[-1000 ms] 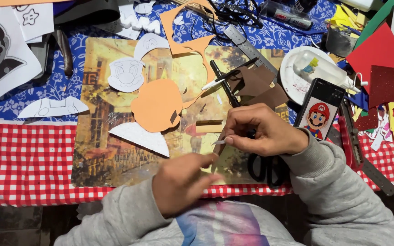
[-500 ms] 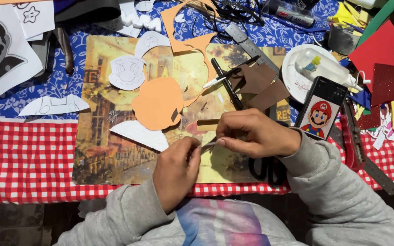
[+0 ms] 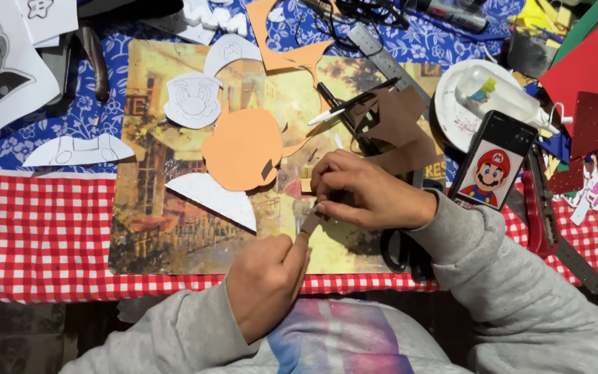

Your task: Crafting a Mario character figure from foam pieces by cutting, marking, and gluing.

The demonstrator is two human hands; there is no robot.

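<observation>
My right hand (image 3: 368, 190) pinches the upper end of a small grey-brown strip (image 3: 311, 222) over a placemat with a painted street scene (image 3: 167, 235). My left hand (image 3: 268, 280) comes up from below, and its thumb and finger grip the strip's lower end. Just left of the hands lie an orange foam shape (image 3: 243, 149) and a white glittery half-round piece (image 3: 212, 197). A small tan block (image 3: 306, 179) sits by my right fingers. Black scissors (image 3: 399, 249) lie partly hidden under my right wrist.
A phone showing a cartoon character (image 3: 493, 163) leans at the right, next to a white plate (image 3: 451, 118) with a glue bottle (image 3: 500, 97). Brown foam pieces (image 3: 396, 125), a pen (image 3: 344, 111), a ruler (image 3: 389, 62) and paper cutouts (image 3: 192, 100) lie around. Coloured foam scraps (image 3: 583, 83) crowd the far right.
My left hand has moved up and right towards my right hand and now grips the strip's lower end. My right hand stayed in place on the strip.
</observation>
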